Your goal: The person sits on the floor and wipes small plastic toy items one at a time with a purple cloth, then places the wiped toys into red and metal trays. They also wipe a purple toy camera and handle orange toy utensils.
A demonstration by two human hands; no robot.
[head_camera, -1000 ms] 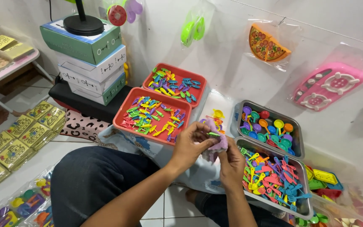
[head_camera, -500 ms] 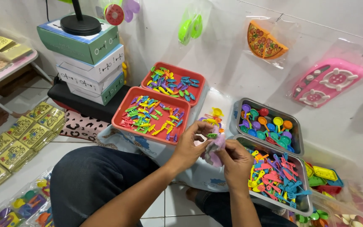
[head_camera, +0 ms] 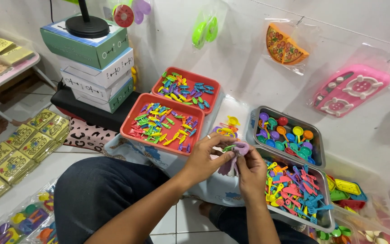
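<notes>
Your fingers [head_camera: 224, 156] on both hands are pinched together around a small bundle of toy pieces: a pale purple piece [head_camera: 241, 148] with a little green piece [head_camera: 229, 147] at its top. Your left hand [head_camera: 206, 158] grips it from the left with thumb and fingertips, a ring on one finger; your right hand [head_camera: 251, 169] pinches it from the right. You hold the bundle above your lap, just in front of the near red tray [head_camera: 129, 133] of mixed colourful utensils. A second red tray [head_camera: 215, 90] sits behind it. To your right, one metal tray [head_camera: 319, 151] holds round spoons and another metal tray [head_camera: 328, 217] holds pink and blue spatulas.
</notes>
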